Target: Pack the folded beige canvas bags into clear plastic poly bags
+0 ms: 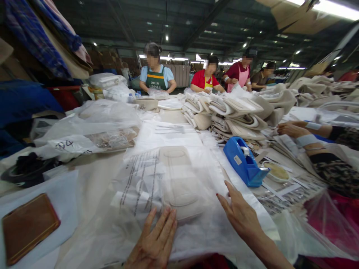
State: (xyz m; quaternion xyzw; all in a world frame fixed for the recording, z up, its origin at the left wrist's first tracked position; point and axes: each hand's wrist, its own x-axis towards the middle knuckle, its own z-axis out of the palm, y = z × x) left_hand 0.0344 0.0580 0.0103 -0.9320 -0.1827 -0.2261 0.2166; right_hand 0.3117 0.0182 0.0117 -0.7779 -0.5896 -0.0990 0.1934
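My left hand [155, 239] lies flat, fingers together, on a clear plastic bag [146, 186] with printed black text. Inside the bag is a beige padded cloth piece [179, 183]. My right hand [238, 211] rests flat on the bag's right part, fingers spread, just right of the cloth piece. Neither hand grips anything. A blue tape dispenser [244, 161] stands a little beyond my right hand.
A brown phone case [26, 226] lies at the near left. Loose plastic bags [92, 127] pile up at the left, folded beige cloth stacks [235, 114] at the back right. A co-worker's arms [305, 134] reach in from the right; several people stand at the far end.
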